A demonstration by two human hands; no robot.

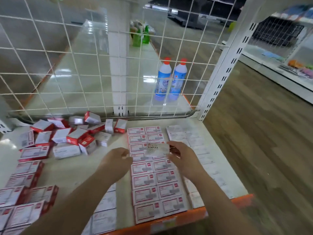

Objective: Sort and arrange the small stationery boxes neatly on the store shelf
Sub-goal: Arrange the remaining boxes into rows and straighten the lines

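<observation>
Two neat columns of red-bordered white boxes (152, 168) done. Right hand (183, 157) pinches white "STAPLES" cardboard box (157, 150); left hand (116, 161) loosely curled, holding nothing. Suggest laying it label-up, edges flush, among matching white boxes (194, 143).

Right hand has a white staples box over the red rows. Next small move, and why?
Probably carry the staples box rightward and set it on the white rows. The right hand pinches it above the red-bordered rows, whose print does not match; its pale face matches the white ones. The left hand holds nothing.
</observation>
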